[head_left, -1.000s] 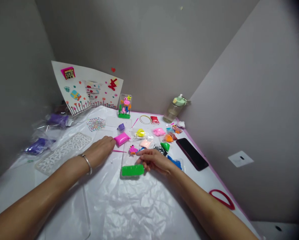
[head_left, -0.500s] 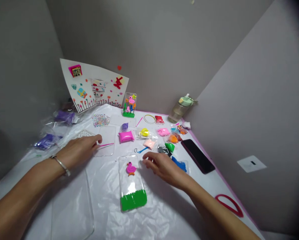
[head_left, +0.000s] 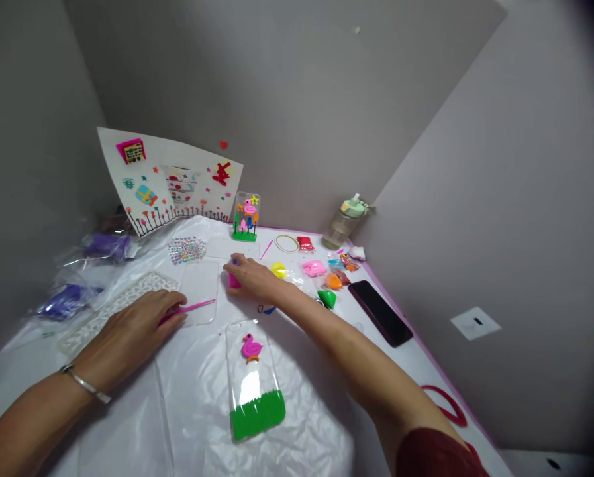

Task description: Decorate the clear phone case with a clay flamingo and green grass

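Observation:
My right hand [head_left: 252, 276] reaches forward over the table and closes on the bright pink clay packet [head_left: 234, 281], with a small purple packet just beyond its fingertips. My left hand [head_left: 130, 333] rests on the white plastic sheet and pinches a thin pink stick tool [head_left: 190, 308] that points right over a clear phone case [head_left: 198, 289]. In front of me lies another clear phone case [head_left: 252, 375] with a pink flamingo [head_left: 250, 348] and a strip of green clay grass [head_left: 257, 415] on it.
Small clay packets in yellow [head_left: 278, 269], pink [head_left: 313, 267], orange and green [head_left: 328, 297] lie right of my hand. A black phone [head_left: 380, 311], a water bottle [head_left: 345, 220], a decorated case [head_left: 246, 216], a craft paper sheet [head_left: 170, 180] and rhinestones [head_left: 187, 250] stand further back.
My right hand has moved from beside the flamingo case forward and left onto the pink clay packet. My left hand has drawn back a little with the pink stick.

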Action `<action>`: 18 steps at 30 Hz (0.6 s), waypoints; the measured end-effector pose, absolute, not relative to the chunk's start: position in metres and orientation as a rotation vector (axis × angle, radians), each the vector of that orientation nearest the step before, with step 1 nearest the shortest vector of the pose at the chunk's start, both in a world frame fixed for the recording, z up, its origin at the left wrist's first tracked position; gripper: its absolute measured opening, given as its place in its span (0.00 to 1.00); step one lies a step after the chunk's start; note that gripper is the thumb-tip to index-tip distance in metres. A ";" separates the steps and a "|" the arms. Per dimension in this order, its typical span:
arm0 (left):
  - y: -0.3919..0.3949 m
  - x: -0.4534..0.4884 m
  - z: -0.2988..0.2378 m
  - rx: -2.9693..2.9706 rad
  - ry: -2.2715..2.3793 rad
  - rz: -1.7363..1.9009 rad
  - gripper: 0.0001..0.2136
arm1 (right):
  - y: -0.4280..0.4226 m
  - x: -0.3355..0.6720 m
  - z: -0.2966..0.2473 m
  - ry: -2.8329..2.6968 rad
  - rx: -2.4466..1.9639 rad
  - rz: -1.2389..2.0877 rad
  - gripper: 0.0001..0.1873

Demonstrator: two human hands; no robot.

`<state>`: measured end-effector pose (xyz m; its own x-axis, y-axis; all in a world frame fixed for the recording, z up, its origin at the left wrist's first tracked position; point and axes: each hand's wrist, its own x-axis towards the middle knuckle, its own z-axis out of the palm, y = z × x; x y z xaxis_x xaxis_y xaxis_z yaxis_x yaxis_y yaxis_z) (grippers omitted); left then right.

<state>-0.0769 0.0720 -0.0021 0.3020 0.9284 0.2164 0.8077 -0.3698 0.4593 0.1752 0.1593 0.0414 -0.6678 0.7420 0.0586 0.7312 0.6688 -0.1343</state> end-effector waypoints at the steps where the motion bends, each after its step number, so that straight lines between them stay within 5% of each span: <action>1: 0.072 -0.076 -0.002 2.296 1.570 0.683 0.15 | 0.159 0.177 0.042 -2.780 -1.219 0.124 0.19; 11: 0.045 -0.089 0.085 1.966 1.879 1.113 0.21 | 0.191 0.271 0.064 -2.420 -1.685 -0.198 0.20; 15: 0.000 -0.100 0.051 2.367 1.774 0.951 0.19 | 0.171 0.297 0.060 -2.407 -1.681 -0.234 0.29; 18: -0.027 -0.106 0.007 2.465 1.778 0.815 0.32 | 0.130 0.299 0.061 -2.460 -1.541 -0.215 0.29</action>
